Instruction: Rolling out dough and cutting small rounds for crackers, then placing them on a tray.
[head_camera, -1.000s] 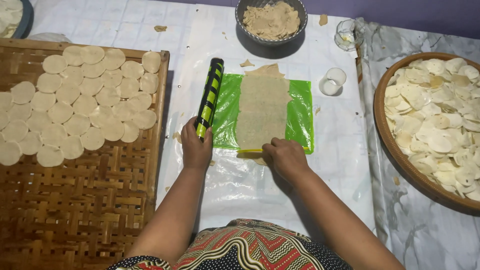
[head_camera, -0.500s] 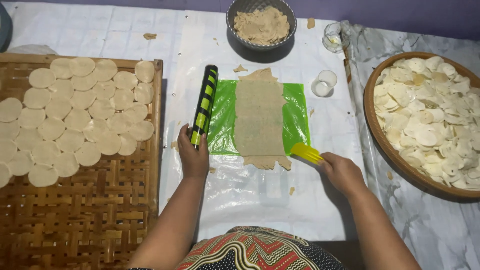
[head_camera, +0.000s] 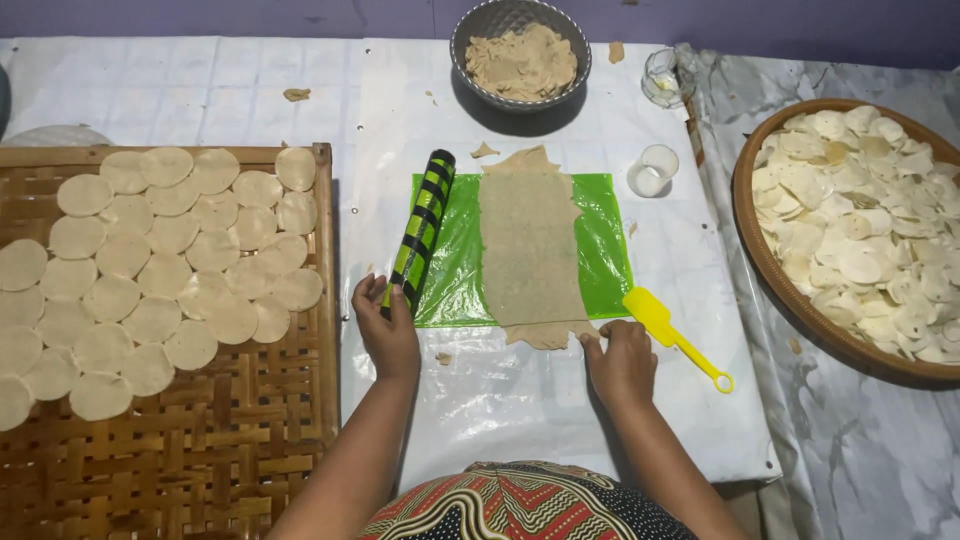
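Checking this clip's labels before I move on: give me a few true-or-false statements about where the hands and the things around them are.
1. The left hand rests on the near end of the black-and-green rolling pin. True.
2. The right hand grips the yellow scraper. False: the scraper lies on the table beside that hand, whose fingers are at the near edge of the dough strip.
3. The dough strip lies on a green sheet. True.
4. The metal bowl is empty. False: it holds dough.
5. Round dough discs lie on the woven bamboo tray at the left. True.
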